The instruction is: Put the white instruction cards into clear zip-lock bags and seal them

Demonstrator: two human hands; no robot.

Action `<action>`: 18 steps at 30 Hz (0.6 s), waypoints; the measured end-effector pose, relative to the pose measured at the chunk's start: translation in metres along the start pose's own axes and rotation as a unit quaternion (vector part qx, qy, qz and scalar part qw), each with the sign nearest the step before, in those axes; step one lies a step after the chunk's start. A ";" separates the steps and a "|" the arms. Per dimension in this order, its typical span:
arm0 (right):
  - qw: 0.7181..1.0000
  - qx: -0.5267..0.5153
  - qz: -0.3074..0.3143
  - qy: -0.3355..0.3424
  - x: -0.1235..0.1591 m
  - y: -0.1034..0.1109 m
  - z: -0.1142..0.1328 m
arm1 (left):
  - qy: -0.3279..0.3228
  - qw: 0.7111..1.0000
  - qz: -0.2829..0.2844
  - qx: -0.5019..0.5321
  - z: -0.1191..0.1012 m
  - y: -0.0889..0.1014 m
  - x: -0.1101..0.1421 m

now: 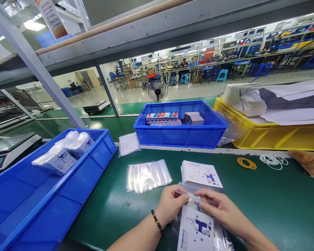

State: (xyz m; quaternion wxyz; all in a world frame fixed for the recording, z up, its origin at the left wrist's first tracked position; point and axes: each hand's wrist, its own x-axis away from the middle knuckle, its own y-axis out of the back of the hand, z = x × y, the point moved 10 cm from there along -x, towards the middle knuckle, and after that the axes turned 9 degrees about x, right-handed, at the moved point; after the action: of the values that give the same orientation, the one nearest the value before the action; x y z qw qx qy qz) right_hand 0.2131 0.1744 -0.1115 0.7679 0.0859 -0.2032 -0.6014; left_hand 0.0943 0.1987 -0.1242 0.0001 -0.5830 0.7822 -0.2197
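Note:
My left hand (171, 204) and my right hand (219, 209) both pinch the top edge of a clear plastic bag (192, 200) low in the view. A white printed card (196, 230) with a blue mark lies in or under that bag, between my wrists. Just beyond my fingers sits a stack of the same white cards (200, 174). A pile of empty clear bags (148, 176) lies to the left of the stack on the green table (264, 202).
A large blue bin (42, 209) at left holds bundles of bagged cards (62, 153). A smaller blue bin (180, 134) with small boxes stands behind, a yellow bin (274, 136) at right. Rubber bands (246, 163) and white loops (273, 160) lie at right. A scale (5, 153) sits far left.

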 end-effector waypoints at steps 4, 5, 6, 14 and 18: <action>0.998 0.044 -0.017 0.044 0.000 -0.001 0.013 | -0.012 1.000 -0.002 -0.015 -0.002 0.000 0.000; 0.996 0.062 -0.028 0.061 0.000 0.000 0.017 | -0.012 1.000 -0.001 -0.019 -0.002 0.000 0.000; 0.993 0.081 -0.040 0.077 0.000 0.000 0.021 | -0.009 1.000 0.003 -0.023 -0.001 0.000 0.001; 0.977 0.153 -0.071 0.128 0.004 -0.003 0.032 | -0.027 0.997 0.052 -0.054 -0.001 -0.011 0.004; 0.971 0.167 -0.085 0.151 0.008 -0.005 0.039 | -0.045 0.994 0.066 -0.076 -0.003 -0.014 0.004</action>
State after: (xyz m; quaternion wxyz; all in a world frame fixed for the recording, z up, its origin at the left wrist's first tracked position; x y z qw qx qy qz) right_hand 0.1939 0.1702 -0.0761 0.7101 0.3199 -0.1747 -0.6024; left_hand 0.1045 0.1927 -0.1155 0.0059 -0.5380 0.8324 -0.1328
